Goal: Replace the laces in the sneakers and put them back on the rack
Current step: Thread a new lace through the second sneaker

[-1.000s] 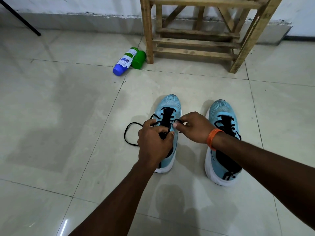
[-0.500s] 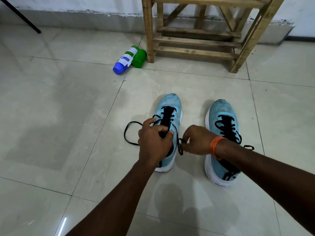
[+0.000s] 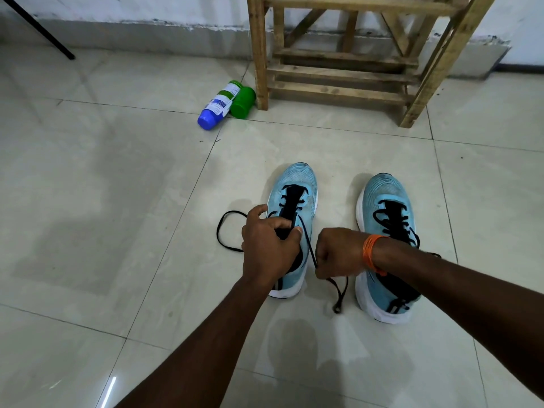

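Note:
Two light-blue sneakers with white soles stand side by side on the tiled floor, toes pointing away from me. My left hand (image 3: 269,245) grips the tongue area of the left sneaker (image 3: 297,189). A black lace (image 3: 307,245) runs taut from that shoe's eyelets to my right hand (image 3: 338,253), which pinches it between the two shoes; the loose end hangs down to the floor. The lace's other end loops on the floor left of the shoe. The right sneaker (image 3: 385,195) is laced in black. The wooden rack (image 3: 338,69) stands against the wall ahead.
A blue-capped bottle (image 3: 216,108) and a green container (image 3: 243,101) lie on the floor by the rack's left leg. A black rod (image 3: 41,30) slants down at the far left. Glossy floor tiles (image 3: 103,201) spread on all sides.
My right hand has drawn the lace from the shoe's eyelets back toward me and to the right, pulling it taut. My left hand has stayed on the left sneaker.

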